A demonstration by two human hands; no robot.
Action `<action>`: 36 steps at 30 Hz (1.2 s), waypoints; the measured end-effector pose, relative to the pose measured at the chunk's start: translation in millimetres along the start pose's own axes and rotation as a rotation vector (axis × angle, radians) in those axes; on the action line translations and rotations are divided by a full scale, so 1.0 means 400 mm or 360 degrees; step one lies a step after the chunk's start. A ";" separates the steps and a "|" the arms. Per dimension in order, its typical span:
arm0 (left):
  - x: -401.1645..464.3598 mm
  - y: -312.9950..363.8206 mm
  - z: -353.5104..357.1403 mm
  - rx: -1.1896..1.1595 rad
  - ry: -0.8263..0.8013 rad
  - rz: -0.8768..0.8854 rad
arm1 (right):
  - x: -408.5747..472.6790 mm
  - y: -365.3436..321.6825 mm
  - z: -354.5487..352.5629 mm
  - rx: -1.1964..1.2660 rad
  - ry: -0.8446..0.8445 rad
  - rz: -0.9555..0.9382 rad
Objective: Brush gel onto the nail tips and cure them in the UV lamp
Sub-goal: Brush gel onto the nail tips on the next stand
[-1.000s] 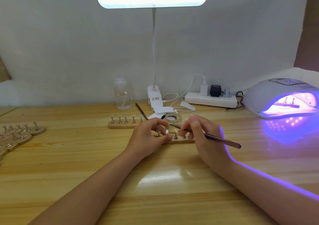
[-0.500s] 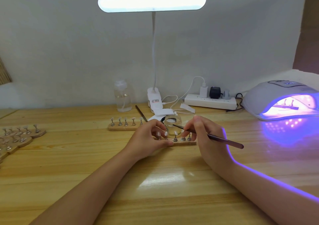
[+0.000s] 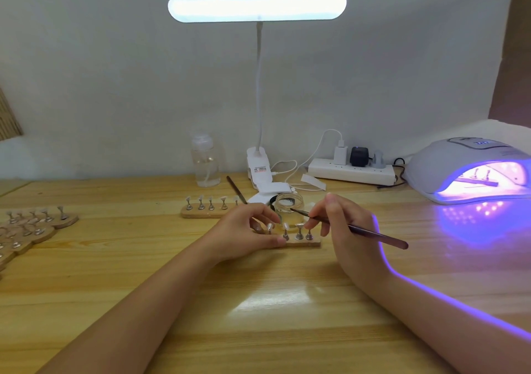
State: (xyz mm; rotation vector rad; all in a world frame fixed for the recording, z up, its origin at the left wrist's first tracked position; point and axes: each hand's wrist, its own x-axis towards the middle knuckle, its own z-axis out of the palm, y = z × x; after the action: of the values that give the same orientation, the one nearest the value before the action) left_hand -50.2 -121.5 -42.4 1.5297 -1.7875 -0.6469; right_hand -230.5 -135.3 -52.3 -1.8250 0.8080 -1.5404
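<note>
Between the thumb and forefinger of the right hand (image 3: 342, 227) sits a thin brush (image 3: 370, 232), pinched near its front end, its bristle tip reaching over the mouth of the small glass gel jar (image 3: 288, 208); whether the bristles touch the gel cannot be told. The left hand (image 3: 247, 233) curls round the left end of a wooden holder strip (image 3: 304, 243), thumb against its near side, steadying it. Upright pegs on that strip carry the nail tips (image 3: 299, 225), just in front of the jar, toward the middle of the table (image 3: 258, 302).

By the look of it, the step in hand is loading the brush with gel. The next move calls for bringing the tip down to one nail tip and stroking lightly while the left hand keeps the strip from sliding.

A second holder strip (image 3: 205, 212) lies just left of the jar, and more strips (image 3: 31, 227) crowd the left edge. At the right edge the UV lamp (image 3: 471, 169) glows violet with a strip already inside, so that slot seems occupied for now.
</note>
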 end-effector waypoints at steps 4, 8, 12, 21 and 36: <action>0.003 0.013 0.021 0.0000 0.0133 0.0074 | 0.000 0.003 -0.001 0.0003 -0.0011 -0.0007; 0.005 0.016 0.031 0.0076 0.0164 0.0129 | 0.000 0.002 0.001 -0.0005 -0.0011 -0.0002; 0.008 0.017 0.036 0.0161 0.0168 0.0139 | 0.001 0.000 0.001 -0.0026 -0.0022 0.0001; -0.001 0.017 0.043 0.0254 0.0168 0.0303 | 0.000 0.004 -0.002 -0.0069 -0.0042 -0.0065; -0.020 0.001 0.044 -0.0318 0.0692 0.0508 | 0.012 0.008 -0.005 0.0089 0.0102 -0.0002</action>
State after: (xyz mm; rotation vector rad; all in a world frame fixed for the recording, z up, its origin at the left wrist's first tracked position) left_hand -63.4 -114.5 -54.7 1.1147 -1.5327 -0.2953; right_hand -232.0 -141.2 -51.6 -1.7443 0.7851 -1.6137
